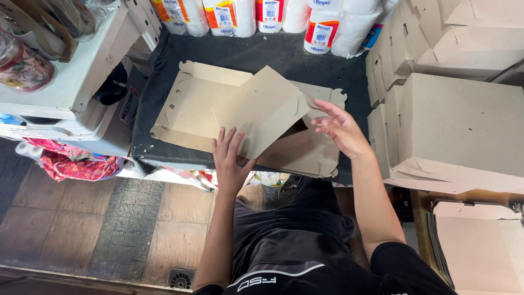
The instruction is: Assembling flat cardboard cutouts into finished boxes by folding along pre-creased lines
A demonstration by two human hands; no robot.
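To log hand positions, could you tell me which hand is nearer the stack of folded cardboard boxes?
Right. The right hand hovers just beside the stack of folded cardboard boxes; the left hand presses the flat cardboard blank, farther away.

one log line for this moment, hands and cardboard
left hand: flat on folded cardboard panel | right hand: open, fingertips at panel's right edge | flat box blank on dark table | finished boxes stacked right

Two bare hands, left (229,158) and right (341,128); two flat brown cardboard box blanks (191,106) overlapping on the dark tabletop (262,54); about six wrapped white paper rolls (327,27) along its far edge; folded cardboard boxes (458,120) stacked at its right edge, number unclear
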